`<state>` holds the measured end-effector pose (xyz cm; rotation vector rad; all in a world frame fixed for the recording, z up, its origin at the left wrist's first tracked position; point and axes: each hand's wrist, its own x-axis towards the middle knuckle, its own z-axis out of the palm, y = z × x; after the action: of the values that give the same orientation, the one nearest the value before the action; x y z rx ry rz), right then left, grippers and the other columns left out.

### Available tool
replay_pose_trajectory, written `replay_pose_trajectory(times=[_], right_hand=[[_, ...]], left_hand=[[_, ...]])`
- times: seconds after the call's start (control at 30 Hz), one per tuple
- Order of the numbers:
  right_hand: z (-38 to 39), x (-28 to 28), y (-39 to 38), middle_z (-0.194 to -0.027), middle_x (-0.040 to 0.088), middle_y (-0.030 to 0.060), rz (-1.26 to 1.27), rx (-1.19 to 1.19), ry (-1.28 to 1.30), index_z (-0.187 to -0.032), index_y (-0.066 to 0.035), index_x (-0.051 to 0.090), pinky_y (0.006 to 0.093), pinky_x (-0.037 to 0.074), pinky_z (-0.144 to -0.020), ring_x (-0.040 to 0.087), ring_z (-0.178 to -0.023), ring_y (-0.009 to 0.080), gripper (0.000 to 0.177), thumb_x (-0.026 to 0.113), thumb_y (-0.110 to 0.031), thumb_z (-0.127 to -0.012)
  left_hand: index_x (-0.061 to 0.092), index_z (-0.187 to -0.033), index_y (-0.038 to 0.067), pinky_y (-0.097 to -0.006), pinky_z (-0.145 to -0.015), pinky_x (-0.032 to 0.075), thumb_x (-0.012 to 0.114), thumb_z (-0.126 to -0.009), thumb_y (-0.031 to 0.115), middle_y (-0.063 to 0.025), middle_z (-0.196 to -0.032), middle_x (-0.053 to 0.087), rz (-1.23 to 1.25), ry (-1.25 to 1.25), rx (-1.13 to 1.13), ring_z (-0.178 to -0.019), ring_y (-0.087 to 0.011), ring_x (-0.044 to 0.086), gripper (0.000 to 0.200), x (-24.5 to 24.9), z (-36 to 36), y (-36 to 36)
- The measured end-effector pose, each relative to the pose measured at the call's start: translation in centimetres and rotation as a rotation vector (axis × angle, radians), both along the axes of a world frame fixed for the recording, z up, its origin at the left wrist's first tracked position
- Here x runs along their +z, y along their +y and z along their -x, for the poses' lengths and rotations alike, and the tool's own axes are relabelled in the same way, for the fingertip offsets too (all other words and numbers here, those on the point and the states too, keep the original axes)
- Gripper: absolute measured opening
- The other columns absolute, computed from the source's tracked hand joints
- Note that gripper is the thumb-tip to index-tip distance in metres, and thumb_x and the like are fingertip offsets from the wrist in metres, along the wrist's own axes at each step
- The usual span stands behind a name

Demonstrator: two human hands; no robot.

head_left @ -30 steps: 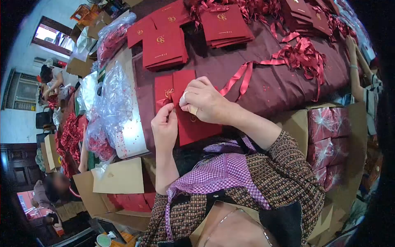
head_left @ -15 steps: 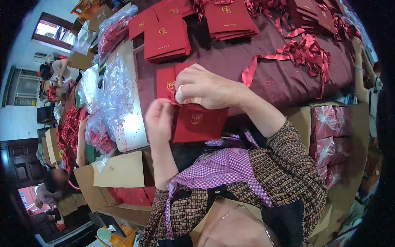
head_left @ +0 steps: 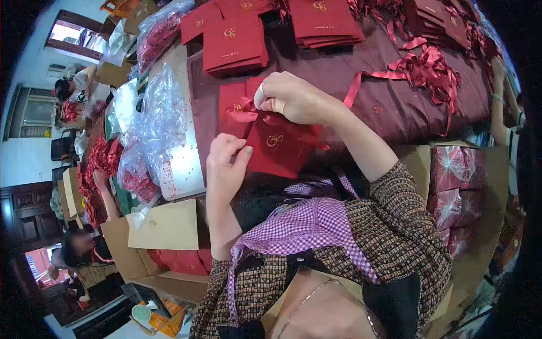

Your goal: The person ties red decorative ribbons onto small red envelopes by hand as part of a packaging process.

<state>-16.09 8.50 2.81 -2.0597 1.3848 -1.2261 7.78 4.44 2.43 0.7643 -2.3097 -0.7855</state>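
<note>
A small red bag with a gold emblem hangs tilted in front of me, over the near edge of the cloth-covered table. My right hand, a white wrap on one finger, pinches the red ribbon at the bag's top. My left hand is closed, its thumb and curled fingers at the bag's left edge; what they grip, if anything, is hidden. Behind the bag, another red bag lies flat on the table, partly covered by the ribbon.
Stacks of red bags stand farther back on the dark red tablecloth. A ribbon heap lies right. Clear plastic bags are left. Open cartons with red packs flank me. Other people work at the left and right edges.
My left hand has come down from the ribbon to the bag's left edge. My right hand has moved slightly up and right, and the bag has risen and tilted.
</note>
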Motion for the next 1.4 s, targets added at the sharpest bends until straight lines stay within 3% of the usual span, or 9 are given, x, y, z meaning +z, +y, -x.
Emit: replay_pose_trajectory(times=[0.1,0.3,0.57,0.73,0.8,0.97,1.07,1.27,1.4], right_hand=[[-0.5,-0.5,-0.2,-0.099,0.064,0.0106,0.049,-0.087,-0.221,-0.1,-0.003,0.062,0.0354,0.046,-0.087,0.059,-0.099,0.027,0.015,0.06,-0.005,-0.085],[3.3,-1.1,3.5,-0.097,0.066,0.0139,-0.071,-0.127,-0.005,-0.099,-0.004,0.064,0.0402,0.049,-0.08,0.061,-0.092,0.034,0.017,0.063,-0.009,-0.083],[3.3,-4.1,7.4,-0.097,0.061,0.0086,-0.158,-0.14,0.264,-0.107,-0.008,0.064,0.0386,0.04,-0.088,0.054,-0.097,0.0293,0.03,0.068,-0.013,-0.078],[1.9,-4.9,7.3,-0.089,0.059,0.0083,-0.173,-0.231,0.311,-0.086,-0.005,0.058,0.0401,0.04,-0.085,0.054,-0.092,0.0305,0.011,0.064,-0.013,-0.081],[2.0,-4.4,7.0,-0.086,0.06,0.0101,-0.197,-0.248,0.096,-0.088,-0.003,0.058,0.0393,0.044,-0.08,0.057,-0.087,0.0297,0.008,0.062,-0.008,-0.082],[1.2,-2.0,8.1,-0.095,0.067,0.0031,-0.303,-0.043,-0.47,-0.113,-0.002,0.062,0.0248,0.049,-0.077,0.06,-0.087,0.0087,0.025,0.06,-0.004,-0.088],[0.8,-0.6,8.6,-0.1,0.066,0.0056,-0.501,0.21,-0.762,-0.113,0.003,0.061,0.0247,0.049,-0.08,0.061,-0.087,0.0116,0.025,0.056,0.0,-0.089],[-0.8,-1.4,7.6,-0.096,0.068,0.0076,-0.466,0.168,-0.604,-0.113,0.001,0.062,0.0275,0.051,-0.078,0.065,-0.09,0.0161,0.028,0.059,0.003,-0.085],[-1.4,-3.7,6.1,-0.093,0.066,0.0152,-0.121,-0.063,-0.161,-0.1,-0.003,0.064,0.0353,0.051,-0.078,0.065,-0.085,0.0308,0.02,0.063,0.0,-0.08]], left_hand=[[0.063,-0.086,-0.001,-0.0283,-0.065,0.046,0.07,-0.079,0.004,-0.0074,-0.082,0.058,-0.178,0.063,0.089,-0.073,-0.0157,0.057,0.011,-0.6,0.2,-0.3],[0.062,-0.084,-0.004,-0.0268,-0.063,0.043,0.066,-0.084,0.008,-0.0074,-0.079,0.057,-0.245,0.089,0.278,-0.069,-0.0128,0.052,0.012,-3.3,-1.0,-2.9],[0.064,-0.084,-0.003,-0.0291,-0.062,0.045,0.067,-0.083,0.008,-0.0099,-0.079,0.059,-0.214,0.054,0.364,-0.069,-0.0156,0.055,0.011,-3.5,-0.2,-3.0],[0.065,-0.084,-0.003,-0.0302,-0.063,0.046,0.069,-0.081,0.008,-0.0111,-0.078,0.06,-0.18,0.06,0.366,-0.069,-0.0183,0.057,0.012,-3.2,0.1,-2.9],[0.066,-0.085,-0.003,-0.0303,-0.063,0.046,0.069,-0.08,0.008,-0.0115,-0.078,0.06,-0.153,0.025,0.384,-0.069,-0.0182,0.057,0.013,-2.6,0.3,-2.7],[0.066,-0.085,-0.003,-0.0306,-0.064,0.046,0.068,-0.08,0.008,-0.0123,-0.076,0.062,-0.184,0.074,0.392,-0.068,-0.0192,0.059,0.012,-2.8,0.6,-2.7],[0.066,-0.086,-0.004,-0.0296,-0.064,0.046,0.067,-0.082,0.008,-0.0113,-0.075,0.062,-0.222,0.096,0.38,-0.068,-0.0161,0.058,0.012,-3.3,0.8,-3.0],[0.065,-0.094,-0.004,-0.0259,-0.064,0.044,0.062,-0.085,0.006,-0.0051,-0.077,0.059,-0.438,0.129,0.26,-0.071,-0.009,0.054,0.014,-3.1,0.4,-3.3],[0.066,-0.096,-0.004,-0.0244,-0.064,0.044,0.061,-0.084,0.003,-0.0041,-0.08,0.059,-0.517,0.221,0.159,-0.07,-0.0084,0.053,0.015,-3.0,0.1,-3.0]])
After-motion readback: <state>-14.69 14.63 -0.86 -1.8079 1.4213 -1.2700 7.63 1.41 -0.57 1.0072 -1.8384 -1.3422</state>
